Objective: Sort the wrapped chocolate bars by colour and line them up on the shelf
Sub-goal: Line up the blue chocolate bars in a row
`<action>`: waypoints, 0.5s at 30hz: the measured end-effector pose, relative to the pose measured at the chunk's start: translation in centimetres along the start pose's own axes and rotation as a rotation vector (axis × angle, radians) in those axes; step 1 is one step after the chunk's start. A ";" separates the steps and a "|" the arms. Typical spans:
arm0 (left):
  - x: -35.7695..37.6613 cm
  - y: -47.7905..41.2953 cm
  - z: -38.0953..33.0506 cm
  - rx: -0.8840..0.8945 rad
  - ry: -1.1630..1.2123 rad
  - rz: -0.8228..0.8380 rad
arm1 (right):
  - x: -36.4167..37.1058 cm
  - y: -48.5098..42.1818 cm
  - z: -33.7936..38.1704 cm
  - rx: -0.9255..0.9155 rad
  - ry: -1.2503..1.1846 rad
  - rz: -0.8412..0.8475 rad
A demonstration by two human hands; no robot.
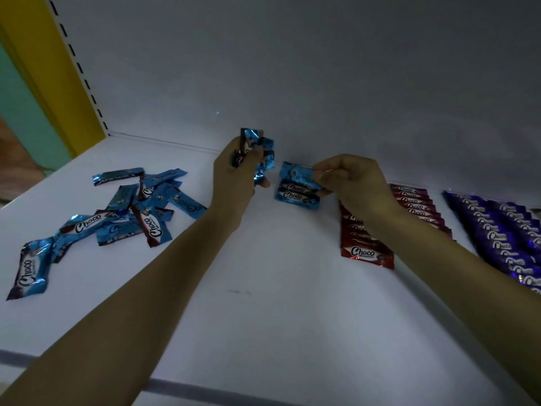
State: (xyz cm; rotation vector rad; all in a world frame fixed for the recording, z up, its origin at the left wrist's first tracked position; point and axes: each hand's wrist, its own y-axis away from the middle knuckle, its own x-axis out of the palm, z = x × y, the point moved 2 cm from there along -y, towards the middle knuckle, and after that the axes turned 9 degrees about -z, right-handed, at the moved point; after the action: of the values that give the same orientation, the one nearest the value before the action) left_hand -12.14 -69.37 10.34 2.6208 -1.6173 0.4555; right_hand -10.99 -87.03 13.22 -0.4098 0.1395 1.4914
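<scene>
White shelf point(278, 303), lit dimly, white back panel point(292, 68) behind it, yellow upright point(44, 68) with slots at the left end.

Left hand point(234, 174) is up near the back edge, about mid-shelf. Its fingers point(265, 183) and thumb are curled tight round a bunch of blue bars point(262, 155). The bars stick out above the hand, lifted off the shelf. Count in the bunch cannot be told.

Right hand point(354, 180) is just right of it, also near the back edge. Its fingers point(320, 172) pinch the right end of one blue bar point(295, 175). This pinched bar sits at the back end of a short blue row point(297, 197) and overlaps it. Two bars lie flat in that row, logos up; whether the pinched one rests on them or is just above them, cannot tell.

Loose blue pile point(131, 209) lies toward the left end of the shelf, bars crossed and overlapping at odd angles, some face down. One blue stray point(29, 271) lies nearest the front-left corner.

Red bars point(366, 250) lie right of the blue row, overlapped in line from the back edge forward, partly hidden under the right forearm. Purple bars point(497, 232) are lined up the same way further toward the right end, running out of frame.
</scene>
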 end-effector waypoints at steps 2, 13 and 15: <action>-0.2 -0.2 0.1 0.008 0.009 -0.053 | -0.2 0.7 -0.2 -0.218 0.210 0.069; 0.0 -0.1 0.1 0.052 -0.037 -0.016 | 0.7 1.1 0.0 -0.378 0.527 0.313; 0.0 0.0 0.1 0.052 -0.038 -0.016 | 1.4 1.2 -0.2 -0.383 0.633 0.374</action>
State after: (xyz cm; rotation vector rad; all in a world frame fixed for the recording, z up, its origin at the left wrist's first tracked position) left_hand -12.16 -69.38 10.21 2.6939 -1.6157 0.4567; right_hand -11.98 -85.73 12.39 -1.2157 0.4533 1.7107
